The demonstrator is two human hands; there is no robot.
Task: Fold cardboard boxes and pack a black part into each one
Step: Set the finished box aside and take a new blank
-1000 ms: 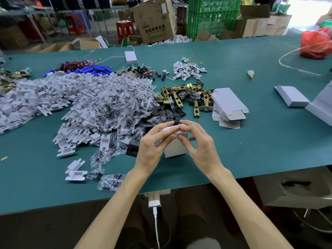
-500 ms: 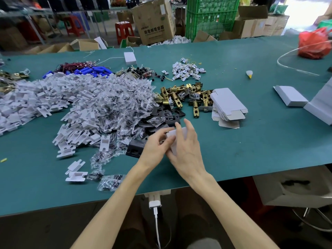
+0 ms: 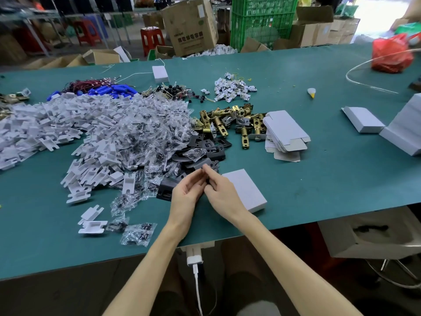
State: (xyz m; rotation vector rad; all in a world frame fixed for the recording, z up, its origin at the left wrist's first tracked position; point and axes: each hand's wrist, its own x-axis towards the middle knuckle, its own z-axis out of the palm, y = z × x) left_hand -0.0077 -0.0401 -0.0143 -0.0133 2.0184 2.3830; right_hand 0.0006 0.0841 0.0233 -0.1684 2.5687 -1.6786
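A closed white cardboard box lies flat on the green table, just right of my right hand. My left hand is beside it, and the fingertips of both hands meet at the near edge of a pile of black parts. They pinch one black part that tilts up from the pile. Another black part sits left of my left hand. A stack of flat unfolded boxes lies further back on the right.
Brass latches lie behind the black pile. A big heap of bagged screws and white plastic pieces covers the left. Closed white boxes sit far right, a red bag beyond. Loose screw bags lie near the front edge.
Both hands let go of the white box, which now lies on the table to the right. They moved forward to the black parts and closed on one.
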